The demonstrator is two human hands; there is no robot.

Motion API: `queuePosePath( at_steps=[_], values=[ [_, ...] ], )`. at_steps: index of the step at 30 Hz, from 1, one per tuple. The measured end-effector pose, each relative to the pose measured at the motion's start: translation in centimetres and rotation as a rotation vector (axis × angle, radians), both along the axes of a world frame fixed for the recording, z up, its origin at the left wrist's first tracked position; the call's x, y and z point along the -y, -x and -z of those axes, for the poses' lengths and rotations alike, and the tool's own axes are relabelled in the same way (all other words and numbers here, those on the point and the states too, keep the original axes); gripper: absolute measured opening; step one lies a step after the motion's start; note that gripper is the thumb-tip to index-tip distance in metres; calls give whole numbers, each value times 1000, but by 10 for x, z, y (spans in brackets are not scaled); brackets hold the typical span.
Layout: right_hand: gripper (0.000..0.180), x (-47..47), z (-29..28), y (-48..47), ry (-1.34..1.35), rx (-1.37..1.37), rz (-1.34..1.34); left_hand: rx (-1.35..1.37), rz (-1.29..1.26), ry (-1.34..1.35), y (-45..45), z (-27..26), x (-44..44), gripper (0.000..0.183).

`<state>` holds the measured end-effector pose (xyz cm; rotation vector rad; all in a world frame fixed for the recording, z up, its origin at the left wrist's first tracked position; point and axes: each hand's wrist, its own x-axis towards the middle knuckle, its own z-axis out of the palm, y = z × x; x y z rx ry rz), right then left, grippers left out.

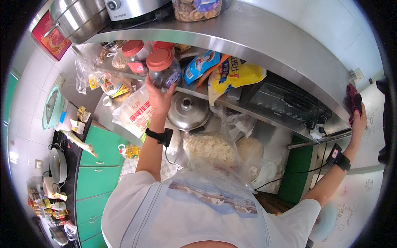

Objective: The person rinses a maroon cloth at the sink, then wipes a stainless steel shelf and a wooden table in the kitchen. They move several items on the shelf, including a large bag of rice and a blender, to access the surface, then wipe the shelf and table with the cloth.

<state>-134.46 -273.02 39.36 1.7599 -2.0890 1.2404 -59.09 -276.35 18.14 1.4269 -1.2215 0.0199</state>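
Observation:
My left hand [159, 97] grips the lower part of a clear jar with a red lid [163, 69], at the front edge of the middle shelf. A second red-lidded jar [135, 57] stands just left of it. Far to the right, my right hand [359, 119] holds a dark red cloth [353, 100] against the right end of the stainless steel top shelf [263, 28]. Both wrists wear black straps with small devices. Below my left hand lies a printed plastic bag of dried noodles [133, 111], beside a lidded steel pan [188, 110].
Yellow bag [237, 77] and blue pouch [201, 66] lie near a black oven [285, 99]. A steel pot [79, 18], an appliance [133, 9] and a snack jar [197, 11] stand above. Plugs and a cable [317, 131] hang at right; bagged noodles [211, 147] lie near my body.

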Motion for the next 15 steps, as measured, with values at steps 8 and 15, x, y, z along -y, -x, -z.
queuePosePath(
  at_steps=[8,15],
  values=[
    [48,0,4,6,-35,-5,51,73,-92,25,14,9,22,103],
    [50,-10,5,-33,92,-4,-13,-112,125,63,-6,36,14,117]
  ],
)
